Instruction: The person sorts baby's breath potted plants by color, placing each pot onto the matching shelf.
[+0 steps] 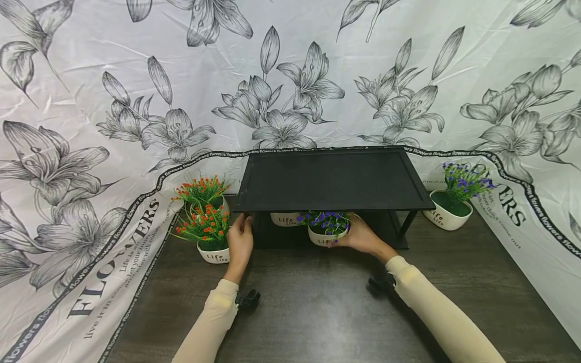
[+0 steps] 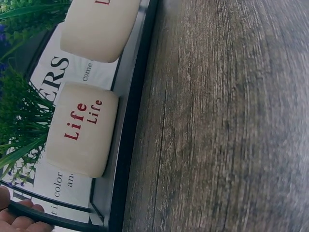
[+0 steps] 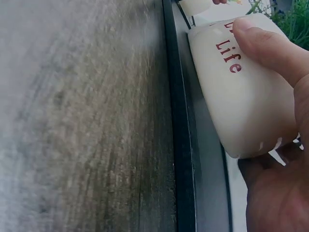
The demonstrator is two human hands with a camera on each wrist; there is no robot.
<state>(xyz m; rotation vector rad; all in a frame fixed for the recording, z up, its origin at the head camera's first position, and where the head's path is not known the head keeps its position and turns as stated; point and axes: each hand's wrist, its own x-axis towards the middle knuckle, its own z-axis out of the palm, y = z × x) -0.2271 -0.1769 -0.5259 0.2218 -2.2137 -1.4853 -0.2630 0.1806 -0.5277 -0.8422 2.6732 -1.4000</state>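
My right hand (image 1: pixel 365 239) grips a white potted plant with purple flowers (image 1: pixel 323 238), at the front of the black two-tier shelf (image 1: pixel 331 181). In the right wrist view its thumb (image 3: pixel 265 46) lies over the red "Life" lettering on the pot (image 3: pixel 246 101), the other fingers partly hidden behind. My left hand (image 1: pixel 240 242) is at the shelf's left end; in the left wrist view its fingers (image 2: pixel 24 220) curl round a dark shelf bar (image 2: pixel 58 220). Another white pot (image 1: pixel 285 219) stands on the lower tier, its plant mostly hidden by the top board.
Two pots of orange flowers, one front (image 1: pixel 214 254) and one behind (image 1: pixel 201 190), stand left of the shelf. A purple-flowered pot (image 1: pixel 448 214) stands to its right. Flower-printed cloth (image 1: pixel 290 75) hangs behind the dark wooden table (image 1: pixel 308 312).
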